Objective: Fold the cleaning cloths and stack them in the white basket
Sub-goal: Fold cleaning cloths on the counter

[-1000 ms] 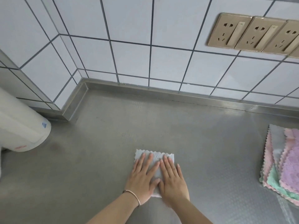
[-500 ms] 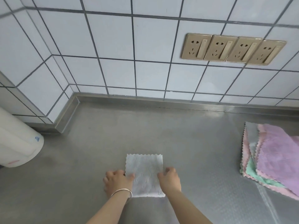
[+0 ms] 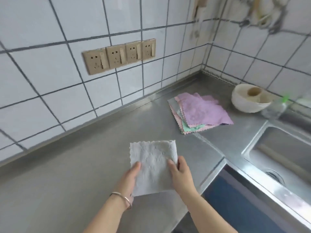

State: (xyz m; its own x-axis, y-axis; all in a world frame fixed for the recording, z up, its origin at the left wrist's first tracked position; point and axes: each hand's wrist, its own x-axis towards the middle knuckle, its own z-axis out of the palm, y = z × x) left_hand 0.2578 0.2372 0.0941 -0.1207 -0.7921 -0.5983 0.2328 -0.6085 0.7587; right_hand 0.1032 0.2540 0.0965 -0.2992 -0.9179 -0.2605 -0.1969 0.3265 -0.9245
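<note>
A folded white cleaning cloth (image 3: 152, 158) is held just above the steel counter (image 3: 75, 165). My left hand (image 3: 128, 179) grips its lower left edge and my right hand (image 3: 180, 175) grips its right edge, thumbs on top. A pile of unfolded cloths (image 3: 200, 111), purple on top with pink, green and grey beneath, lies flat on the counter further right. A white basket (image 3: 249, 98), round and holding a beige roll, stands past the pile near the wall corner.
A steel sink (image 3: 282, 157) is set into the counter at the right. A clear bottle with a green cap (image 3: 276, 106) stands beside the basket. Tiled walls with a row of beige sockets (image 3: 119, 55) back the counter.
Both hands went from pressing flat on the cloth to gripping its sides and lifting it. The view swung right, so the white object at left is gone and the basket and sink appear.
</note>
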